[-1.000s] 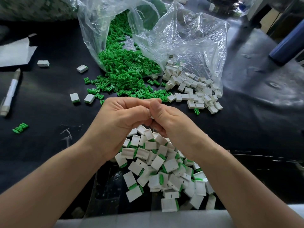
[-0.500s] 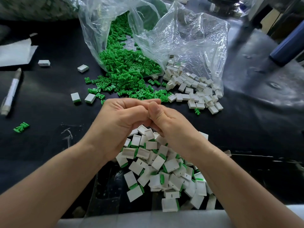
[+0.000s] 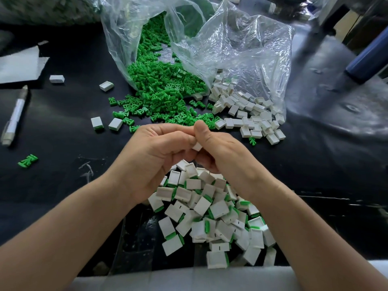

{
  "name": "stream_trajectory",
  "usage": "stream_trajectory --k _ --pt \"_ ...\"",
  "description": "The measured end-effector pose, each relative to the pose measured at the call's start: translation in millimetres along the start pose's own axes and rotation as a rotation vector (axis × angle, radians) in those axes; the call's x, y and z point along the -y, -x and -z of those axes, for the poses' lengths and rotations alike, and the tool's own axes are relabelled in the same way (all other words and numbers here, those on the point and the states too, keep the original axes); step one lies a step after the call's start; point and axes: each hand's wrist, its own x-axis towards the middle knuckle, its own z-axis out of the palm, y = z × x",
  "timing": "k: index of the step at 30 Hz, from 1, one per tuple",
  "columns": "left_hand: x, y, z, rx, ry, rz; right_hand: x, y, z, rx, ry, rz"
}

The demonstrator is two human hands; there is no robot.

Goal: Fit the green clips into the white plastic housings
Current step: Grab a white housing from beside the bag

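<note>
A black table carries a clear bag at 12 o'clock, spilling clips. Fitted housings (green edges showing) are heaped at 6, loose housings at 1. At centre, the left hand and right hand, fingers curled, together pinch one housing.

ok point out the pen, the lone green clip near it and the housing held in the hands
pen (image 3: 15, 118), head view, middle of its white barrel
lone green clip (image 3: 28, 160), head view, its centre
white housing (image 3: 197, 146), head view, its exposed corner
</note>
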Motion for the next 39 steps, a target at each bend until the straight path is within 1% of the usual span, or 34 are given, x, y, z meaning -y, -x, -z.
stream_trajectory --k 2,4,5,8,11,14,17,19,22,27,32,34,36,37,39 --pt "0.1 -1.1 1.0 -0.008 -0.012 0.012 1.1 -0.2 2.2 0.007 -0.006 -0.011" --pt "-0.3 -2.1 2.0 -0.014 -0.024 0.022 0.4 -1.2 6.7 0.000 0.071 -0.038" --pt "-0.8 -2.4 2.9 -0.023 -0.031 0.027 -1.0 -2.4 9.7 -0.030 0.101 -0.052" --pt "-2.9 -2.7 6.0 -0.088 -0.105 0.013 -8.2 -8.3 21.4 -0.186 0.169 -0.069" --pt "-3.9 -1.9 5.3 -0.109 -0.178 -0.026 -18.9 -14.9 32.3 -0.363 0.337 -0.029" --pt "-4.1 0.5 3.2 -0.070 -0.251 -0.052 -29.2 -21.3 40.4 -0.489 0.500 -0.025" --pt "-3.9 4.2 0.3 -0.015 -0.362 -0.057 -33.8 -25.8 43.2 -0.579 0.578 0.005" --pt "-2.7 4.0 -0.3 -0.046 -0.395 -0.059 -37.4 -28.1 42.1 -0.576 0.667 0.042" --pt "-2.3 1.3 0.8 -0.102 -0.354 -0.062 -40.8 -32.6 40.4 -0.518 0.809 0.066" --pt "-0.8 -0.2 0.7 -0.115 -0.364 -0.061 -44.3 -39.9 41.3 -0.428 0.946 0.018" --pt "0.7 -2.1 2.2 -0.132 -0.344 -0.064 -47.9 -38.7 41.5 -0.486 0.925 0.069" --pt "1.7 -2.2 2.8 -0.144 -0.342 -0.068 -46.7 -36.5 42.9 -0.497 0.833 0.102" --pt "2.8 -2.9 4.2 -0.166 -0.338 -0.071 -39.3 -32.3 43.4 -0.501 0.554 0.147" --pt "3.0 -3.3 4.8 -0.176 -0.337 -0.072 -34.4 -29.4 42.2 -0.464 0.378 0.160" --pt "3.9 -4.2 5.9 -0.191 -0.359 -0.089 -24.3 -22.1 36.6 -0.314 0.051 0.148"
